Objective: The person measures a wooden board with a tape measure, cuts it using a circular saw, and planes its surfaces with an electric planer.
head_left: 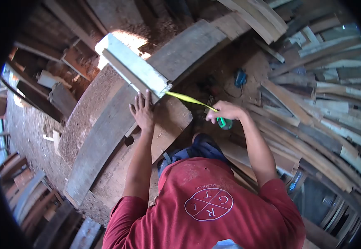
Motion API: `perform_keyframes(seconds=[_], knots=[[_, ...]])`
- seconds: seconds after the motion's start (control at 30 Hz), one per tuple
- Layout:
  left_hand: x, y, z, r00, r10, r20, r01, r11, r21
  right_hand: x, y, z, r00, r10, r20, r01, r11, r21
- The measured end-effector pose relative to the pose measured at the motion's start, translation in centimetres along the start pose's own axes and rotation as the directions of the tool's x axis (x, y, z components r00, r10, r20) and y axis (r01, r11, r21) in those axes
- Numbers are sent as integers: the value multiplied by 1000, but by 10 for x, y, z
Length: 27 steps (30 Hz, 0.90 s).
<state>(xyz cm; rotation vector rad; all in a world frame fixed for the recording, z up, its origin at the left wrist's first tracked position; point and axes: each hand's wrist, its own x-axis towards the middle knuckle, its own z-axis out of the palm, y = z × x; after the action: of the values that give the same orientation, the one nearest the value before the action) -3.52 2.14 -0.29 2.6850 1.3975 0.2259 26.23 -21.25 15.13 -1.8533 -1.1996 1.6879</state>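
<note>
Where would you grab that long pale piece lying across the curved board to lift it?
Probably around the middle of the long pale piece, from above, fingers over its two long edges: it is straight, narrow and lies crosswise on the curved board. The end at the yellow tape seems best avoided, as the left hand is close by.
</note>
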Motion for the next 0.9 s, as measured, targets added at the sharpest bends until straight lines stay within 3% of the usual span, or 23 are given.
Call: perform_keyframes(seconds=[0.1, 0.2, 0.3, 0.33, 0.4, 0.43, 0.47, 0.53, 0.57, 0.6, 0.63, 0.67, 0.73, 0.8, 0.83, 0.9], knots=[[2, -3, -9, 999, 34, 11, -34, 999, -10, -50, 73, 41, 988, 122, -95, -82, 935, 345], [11, -9, -27, 988, 98, 119, -94, 995, -42, -74, 155, 87, 875, 419, -241, -217, 786, 579], [23, -14, -46, 954, 106, 280, -78, 991, -111, -76, 225, 123, 773, 573, -273, -230, 654, 721], [23, -17, -44, 960, 140, 243, -119, 988, -100, -69, 257, 138, 783, 571, -246, -232, 636, 736], [23, -21, -39, 957, 179, 228, -164, 983, -87, -40, 327, 176, 554, 697, -456, -248, 660, 709], [26, -25, -33, 955, 180, 236, -165, 983, -82, -21, 391, 192, 666, 670, -329, -267, 626, 733], [25, -31, -24, 954, 184, 239, -178, 983, -46, 1, 461, 214, 703, 655, -278, -393, 683, 615], [26, -38, -17, 943, 230, 239, -237, 972, -1, 37, 555, 262, 693, 635, -340, -271, 667, 694], [27, -41, -16, 933, 268, 241, -280, 960, 14, 73, 696, 331, 766, 469, -441, 50, 640, 767], [26, -48, -13, 928, 244, 281, -276, 958, 79, 66, 676, 312, 697, 604, -387, -227, 698, 680], [25, -52, -14, 920, 261, 292, -290, 955, 59, 86, 670, 300, 646, 666, -373, -345, 691, 636], [23, -58, -16, 910, 279, 308, -305, 951, 40, 111, 677, 302, 621, 697, -359, -401, 676, 619], [1, -114, -27, 884, 95, 457, -159, 982, 103, 161, 697, 318, 587, 735, -340, -462, 648, 605], [-11, -134, -52, 843, 21, 537, -141, 973, 182, 201, 720, 341, 557, 767, -319, -510, 619, 598], [-5, -116, -65, 772, -105, 627, -5, 985, 171, 220, 726, 354, 554, 776, -302, -525, 607, 597], [1, -102, -79, 662, -254, 706, 118, 965, 236, 249, 726, 376, 533, 804, -264, -565, 570, 597]])
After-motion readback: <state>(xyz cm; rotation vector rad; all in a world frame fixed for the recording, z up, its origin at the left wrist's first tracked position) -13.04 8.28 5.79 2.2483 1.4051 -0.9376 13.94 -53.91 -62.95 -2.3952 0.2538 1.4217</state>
